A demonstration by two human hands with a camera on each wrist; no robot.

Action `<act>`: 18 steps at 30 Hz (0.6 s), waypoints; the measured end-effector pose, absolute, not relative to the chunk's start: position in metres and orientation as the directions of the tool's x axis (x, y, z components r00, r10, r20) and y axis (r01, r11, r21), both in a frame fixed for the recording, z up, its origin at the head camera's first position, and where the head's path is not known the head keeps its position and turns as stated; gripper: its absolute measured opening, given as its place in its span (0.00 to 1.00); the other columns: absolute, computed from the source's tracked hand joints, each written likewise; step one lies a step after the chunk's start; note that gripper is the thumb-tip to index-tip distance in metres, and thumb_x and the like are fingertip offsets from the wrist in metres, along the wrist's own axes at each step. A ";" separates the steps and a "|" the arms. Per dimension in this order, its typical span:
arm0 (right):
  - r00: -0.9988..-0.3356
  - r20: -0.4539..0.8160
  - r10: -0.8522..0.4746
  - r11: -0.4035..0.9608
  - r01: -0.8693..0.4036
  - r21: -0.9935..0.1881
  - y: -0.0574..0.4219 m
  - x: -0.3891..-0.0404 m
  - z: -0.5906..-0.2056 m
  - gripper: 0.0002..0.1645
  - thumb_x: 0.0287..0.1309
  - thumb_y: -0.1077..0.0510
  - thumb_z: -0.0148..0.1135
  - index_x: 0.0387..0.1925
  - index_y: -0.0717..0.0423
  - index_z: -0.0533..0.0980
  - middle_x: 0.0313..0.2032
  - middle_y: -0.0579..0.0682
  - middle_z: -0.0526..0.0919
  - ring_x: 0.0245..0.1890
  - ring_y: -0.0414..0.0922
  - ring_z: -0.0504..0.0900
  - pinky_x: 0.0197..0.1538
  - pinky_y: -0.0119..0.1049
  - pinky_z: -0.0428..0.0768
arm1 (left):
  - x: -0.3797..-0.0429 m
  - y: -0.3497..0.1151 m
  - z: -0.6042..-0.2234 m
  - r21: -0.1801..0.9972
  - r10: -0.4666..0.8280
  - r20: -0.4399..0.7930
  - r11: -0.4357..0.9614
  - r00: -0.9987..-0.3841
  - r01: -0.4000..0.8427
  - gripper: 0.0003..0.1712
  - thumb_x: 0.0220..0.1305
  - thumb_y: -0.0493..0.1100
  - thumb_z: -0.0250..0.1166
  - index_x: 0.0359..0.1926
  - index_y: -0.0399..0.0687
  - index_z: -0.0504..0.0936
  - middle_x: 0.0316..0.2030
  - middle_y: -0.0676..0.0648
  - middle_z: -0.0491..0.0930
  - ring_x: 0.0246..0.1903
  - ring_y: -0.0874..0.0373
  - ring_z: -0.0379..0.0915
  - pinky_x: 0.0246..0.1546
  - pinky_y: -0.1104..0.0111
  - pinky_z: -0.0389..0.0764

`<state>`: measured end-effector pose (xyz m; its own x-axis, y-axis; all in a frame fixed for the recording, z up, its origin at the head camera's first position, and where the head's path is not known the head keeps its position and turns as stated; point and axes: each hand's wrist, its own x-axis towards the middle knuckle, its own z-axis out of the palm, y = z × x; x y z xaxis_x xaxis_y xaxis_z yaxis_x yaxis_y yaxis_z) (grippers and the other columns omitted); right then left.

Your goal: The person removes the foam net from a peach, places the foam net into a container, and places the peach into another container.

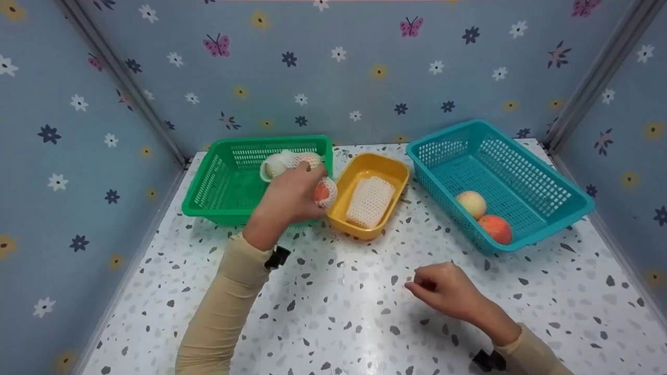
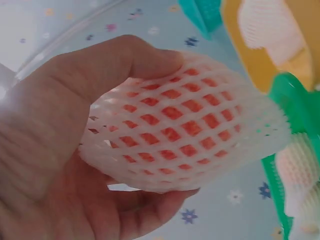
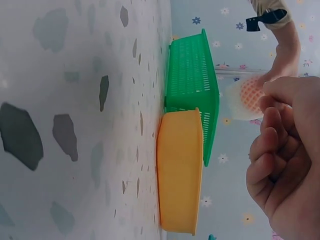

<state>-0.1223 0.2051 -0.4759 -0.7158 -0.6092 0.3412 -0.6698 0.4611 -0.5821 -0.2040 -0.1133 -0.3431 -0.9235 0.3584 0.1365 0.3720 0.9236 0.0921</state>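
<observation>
My left hand [image 1: 289, 195] grips a peach in a white foam net [image 2: 180, 125], thumb on one side and fingers round the other. In the head view it is held over the right side of the green basket [image 1: 245, 185], beside the yellow tray [image 1: 359, 233]. The net's narrow end sticks out past the peach in the left wrist view. Net-wrapped fruit [image 1: 284, 161] lies in the green basket, partly hidden by that hand. My right hand [image 1: 451, 291] hovers over the front right of the table, holding nothing, its fingers loosely curled.
White foam nets [image 1: 371, 202] lie flat in the yellow tray. At the right stands a teal basket [image 1: 526, 182] with a pale peach [image 1: 471, 204] and a redder peach [image 1: 495, 229] at its near left side. Patterned walls [image 1: 354, 78] enclose the speckled table [image 1: 344, 302].
</observation>
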 end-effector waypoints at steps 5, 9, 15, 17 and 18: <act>-0.719 0.363 -0.593 0.463 -0.673 -0.577 0.207 -0.121 -0.476 0.15 0.53 0.49 0.58 0.14 0.39 0.69 0.12 0.33 0.66 0.13 0.30 0.63 0.16 0.25 0.65 | -0.176 -0.101 -0.337 0.169 0.399 0.129 0.893 -0.908 0.417 0.36 0.35 0.53 0.70 0.50 0.55 0.68 0.34 0.52 0.65 0.29 0.57 0.62 0.27 0.66 0.71; -0.731 0.353 -0.584 0.461 -0.657 -0.597 0.209 -0.119 -0.476 0.15 0.54 0.49 0.58 0.14 0.40 0.69 0.12 0.34 0.66 0.12 0.31 0.64 0.16 0.26 0.65 | -0.158 -0.095 -0.339 0.214 0.424 0.110 0.873 -0.899 0.438 0.36 0.35 0.52 0.70 0.51 0.56 0.68 0.33 0.53 0.64 0.28 0.59 0.62 0.25 0.70 0.69; -0.750 0.324 -0.577 0.468 -0.629 -0.621 0.211 -0.119 -0.475 0.13 0.53 0.49 0.59 0.15 0.39 0.71 0.12 0.34 0.68 0.13 0.33 0.65 0.16 0.27 0.67 | -0.144 -0.089 -0.348 0.303 0.494 0.092 0.813 -0.865 0.497 0.36 0.37 0.53 0.70 0.51 0.55 0.68 0.35 0.56 0.64 0.29 0.60 0.62 0.25 0.69 0.69; -0.753 0.324 -0.573 0.472 -0.626 -0.620 0.212 -0.119 -0.475 0.13 0.53 0.49 0.59 0.15 0.39 0.71 0.12 0.34 0.68 0.13 0.32 0.66 0.16 0.26 0.67 | -0.142 -0.087 -0.351 0.323 0.519 0.085 0.794 -0.851 0.516 0.36 0.37 0.55 0.70 0.51 0.55 0.68 0.34 0.57 0.64 0.29 0.61 0.62 0.25 0.70 0.69; -0.755 0.322 -0.570 0.474 -0.623 -0.622 0.213 -0.119 -0.475 0.13 0.53 0.49 0.59 0.16 0.39 0.71 0.13 0.33 0.68 0.13 0.32 0.66 0.16 0.27 0.67 | -0.141 -0.086 -0.352 0.331 0.531 0.081 0.784 -0.843 0.526 0.36 0.37 0.55 0.70 0.51 0.56 0.68 0.34 0.57 0.65 0.29 0.61 0.62 0.25 0.70 0.69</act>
<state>-0.1187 0.2125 -0.4746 -0.7555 -0.5704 0.3223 -0.6233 0.4742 -0.6218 -0.1409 -0.0861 -0.3518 -0.8433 0.5313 0.0810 0.5255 0.7838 0.3308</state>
